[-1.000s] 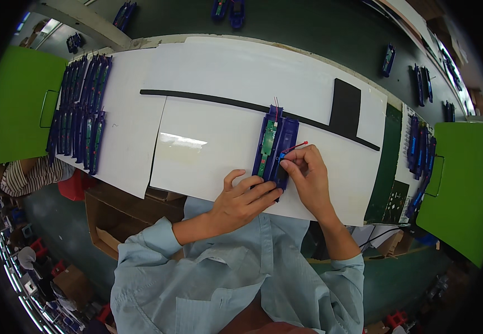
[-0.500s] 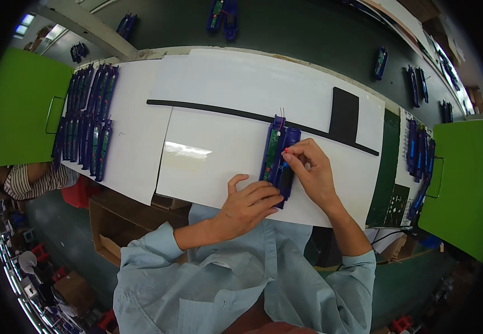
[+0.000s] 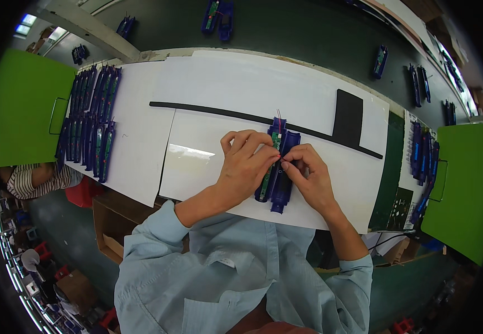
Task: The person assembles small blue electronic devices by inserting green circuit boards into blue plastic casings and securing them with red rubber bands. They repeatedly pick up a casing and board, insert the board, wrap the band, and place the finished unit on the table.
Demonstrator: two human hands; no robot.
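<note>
Two long purple-blue housing halves lie side by side on the white work surface in front of me. The left half holds a narrow green circuit board, and thin red wires stick out past its far end. The right half has a dark inside. My left hand arches over the left half, its thumb and forefinger pinched at a small red connector. From the other side my right hand pinches at the same spot, above the seam between the halves. The fingertips hide most of the connector.
A long black strip crosses the surface beyond the housing, with a black rectangular pad at its right. Rows of filled housings lie at left; more housings lie at right. Green panels flank both sides.
My left hand has left the near end of the housing and risen to the red connector, meeting my right fingertips. My right hand has shifted slightly left and nearer with the connector.
</note>
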